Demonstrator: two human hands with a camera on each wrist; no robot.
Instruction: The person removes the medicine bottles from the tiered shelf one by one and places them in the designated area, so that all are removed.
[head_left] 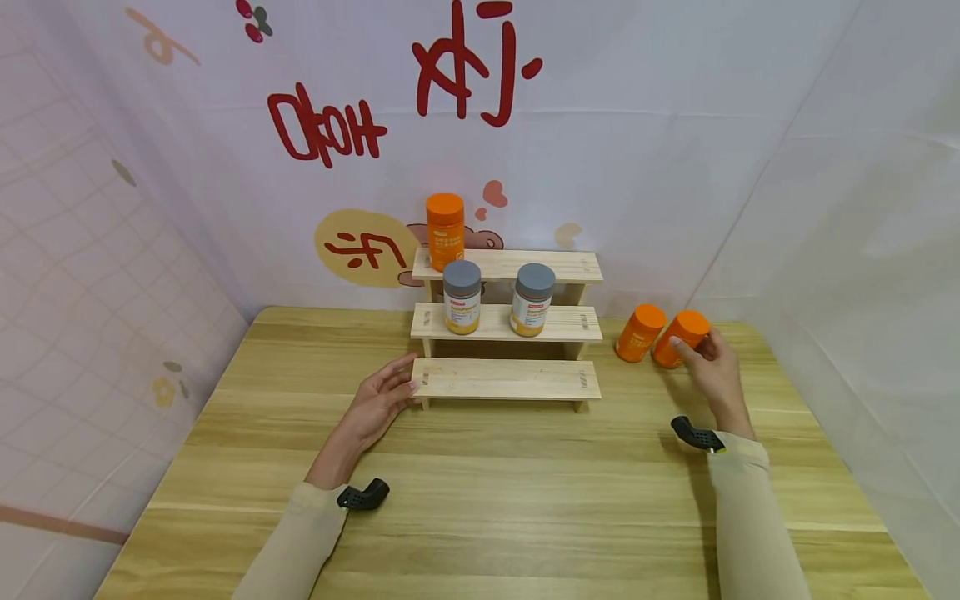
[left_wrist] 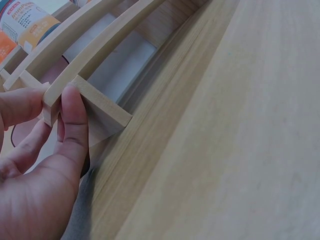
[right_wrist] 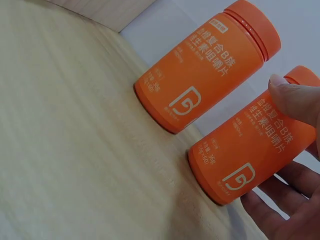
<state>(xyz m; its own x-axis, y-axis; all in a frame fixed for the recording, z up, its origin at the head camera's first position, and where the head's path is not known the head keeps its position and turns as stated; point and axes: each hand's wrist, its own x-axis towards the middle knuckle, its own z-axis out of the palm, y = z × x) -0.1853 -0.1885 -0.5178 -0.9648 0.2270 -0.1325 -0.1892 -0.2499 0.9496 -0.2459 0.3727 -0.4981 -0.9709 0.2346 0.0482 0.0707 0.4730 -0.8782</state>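
Observation:
My left hand (head_left: pixel 382 404) pinches the left end of the lowest step of a three-step wooden shelf (head_left: pixel 510 379). In the left wrist view, the thumb and fingers (left_wrist: pixel 74 117) close on that board's end (left_wrist: pixel 52 102). Over at the right, my right hand (head_left: pixel 716 371) grips an orange supplement bottle (head_left: pixel 671 352) with the thumb across its front. Beside it a second orange bottle (right_wrist: pixel 200 70) stands upright on the table. A third orange bottle (head_left: pixel 446 233) is on the top step at its left end. Two grey-lidded bottles (head_left: pixel 462 300) stand apart on the middle step.
The wood-grain table (head_left: pixel 525 500) runs back to a white printed cloth (head_left: pixel 637 167) hung behind the shelf. Cloth walls (head_left: pixel 885 333) also border the table on both sides. A black camera mount (head_left: pixel 363 495) sits on each wrist.

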